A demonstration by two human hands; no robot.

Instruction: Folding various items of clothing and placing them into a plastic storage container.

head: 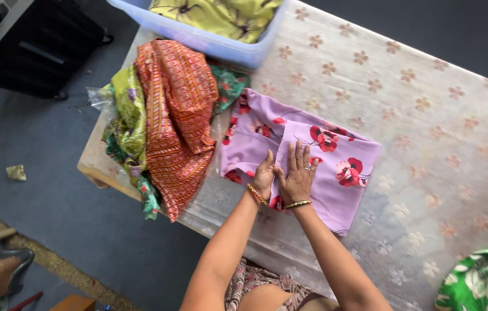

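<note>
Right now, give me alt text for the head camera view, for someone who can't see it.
Two bare hands, left hand and right hand, press flat on a folded lilac cloth with red flowers on a covered table. A pile of orange and green fabrics lies left of it, below a blue plastic bin of yellow-green cloth.

A lilac cloth (307,161) printed with red poppies lies folded into a flat, slightly skewed rectangle on the surface, just right of centre frame, its long edges running from ten o'clock toward four o'clock, one flap doubled over on top.
</note>
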